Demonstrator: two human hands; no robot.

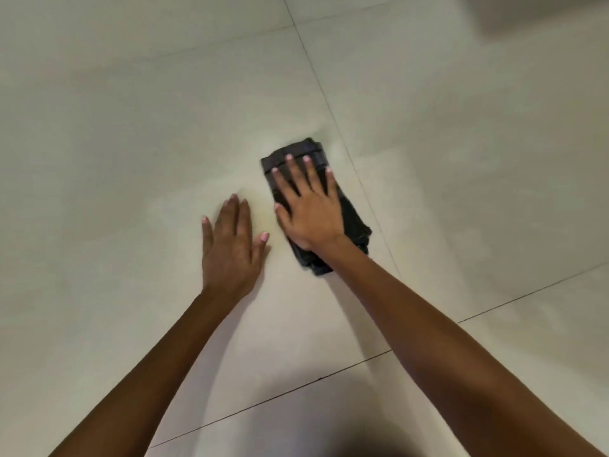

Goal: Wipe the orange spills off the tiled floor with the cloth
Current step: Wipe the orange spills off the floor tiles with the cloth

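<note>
A folded dark grey cloth (pixel 354 222) lies flat on the pale tiled floor (pixel 131 143) near the middle of the view. My right hand (pixel 308 206) presses down on top of it, fingers spread, palm flat. My left hand (pixel 230 249) rests flat on the bare tile just left of the cloth, fingers together, holding nothing. A faint yellowish smear (pixel 260 202) shows on the tile between the two hands. No distinct orange spill is visible; the image is blurred.
Dark grout lines (pixel 329 103) run diagonally past the cloth's right side and across the floor nearer to me. A pale raised edge or wall base (pixel 543 18) sits at the top right. A dark shadow (pixel 379 433) falls at the bottom centre.
</note>
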